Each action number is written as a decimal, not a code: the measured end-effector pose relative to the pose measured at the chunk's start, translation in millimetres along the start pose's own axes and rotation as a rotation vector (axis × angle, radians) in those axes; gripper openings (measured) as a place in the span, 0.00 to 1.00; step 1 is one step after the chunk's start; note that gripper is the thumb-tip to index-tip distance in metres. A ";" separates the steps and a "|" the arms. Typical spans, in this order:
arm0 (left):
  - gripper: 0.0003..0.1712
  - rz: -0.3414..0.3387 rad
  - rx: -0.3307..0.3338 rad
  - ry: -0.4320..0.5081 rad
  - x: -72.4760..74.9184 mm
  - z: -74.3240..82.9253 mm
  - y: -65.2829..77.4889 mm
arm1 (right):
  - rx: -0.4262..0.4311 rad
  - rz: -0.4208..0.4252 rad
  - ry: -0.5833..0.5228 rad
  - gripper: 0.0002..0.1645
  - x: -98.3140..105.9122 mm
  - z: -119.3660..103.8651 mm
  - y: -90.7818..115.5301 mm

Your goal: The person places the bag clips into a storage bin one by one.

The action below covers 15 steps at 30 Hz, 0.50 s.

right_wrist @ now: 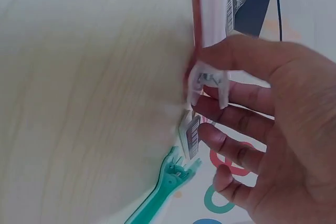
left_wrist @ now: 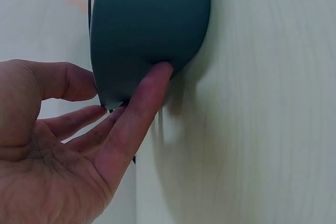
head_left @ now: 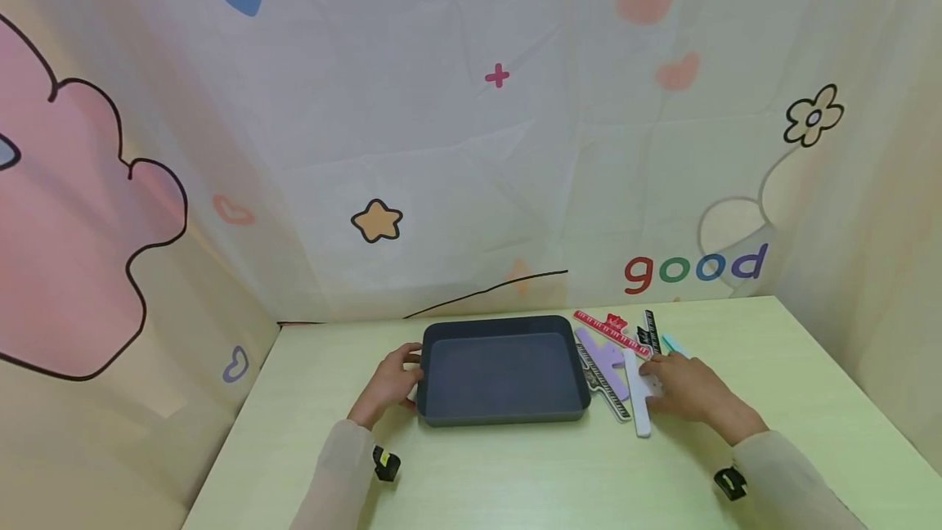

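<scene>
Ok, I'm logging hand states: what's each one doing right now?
Left hand: open, touching the dark tray.
Right hand: closed, pinching the white clip.

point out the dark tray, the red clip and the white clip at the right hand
Dark tray (head_left: 506, 375): head view, bare inside floor.
Red clip (head_left: 609, 332): head view, on its long bar.
White clip (head_left: 637, 396): head view, on its long bar.

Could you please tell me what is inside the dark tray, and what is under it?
Inside the dark tray, only its own bare floor shows. It covers the tabletop beneath, so I cannot see what lies there.
</scene>
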<state>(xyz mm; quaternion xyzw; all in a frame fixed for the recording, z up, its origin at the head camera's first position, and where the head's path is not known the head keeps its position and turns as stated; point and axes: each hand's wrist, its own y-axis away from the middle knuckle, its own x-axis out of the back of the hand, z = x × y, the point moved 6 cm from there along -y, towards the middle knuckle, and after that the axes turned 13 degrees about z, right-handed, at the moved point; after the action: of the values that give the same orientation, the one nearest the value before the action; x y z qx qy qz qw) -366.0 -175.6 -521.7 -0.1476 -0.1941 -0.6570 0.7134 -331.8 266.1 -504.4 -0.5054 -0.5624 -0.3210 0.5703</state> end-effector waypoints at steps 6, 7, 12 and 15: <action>0.33 0.002 0.006 0.013 -0.3 1.9 1.5 | 0.010 0.016 0.000 0.27 6.5 -4.2 -1.3; 0.33 0.001 0.006 0.015 -0.4 1.8 1.6 | 0.012 0.019 0.001 0.27 8.1 -4.8 -1.7; 0.33 0.001 0.003 0.016 -0.5 0.4 1.0 | 0.035 0.054 0.003 0.26 17.3 -7.6 -2.7; 0.33 0.001 0.002 0.018 0.0 0.6 0.7 | 0.059 0.090 0.011 0.25 23.9 -8.9 -3.2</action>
<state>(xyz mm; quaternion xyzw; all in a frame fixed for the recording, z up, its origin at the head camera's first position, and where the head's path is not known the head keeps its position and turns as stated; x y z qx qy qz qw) -365.4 -175.2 -521.1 -0.1413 -0.1883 -0.6576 0.7156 -328.2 261.7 -479.3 -0.5112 -0.5453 -0.2809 0.6020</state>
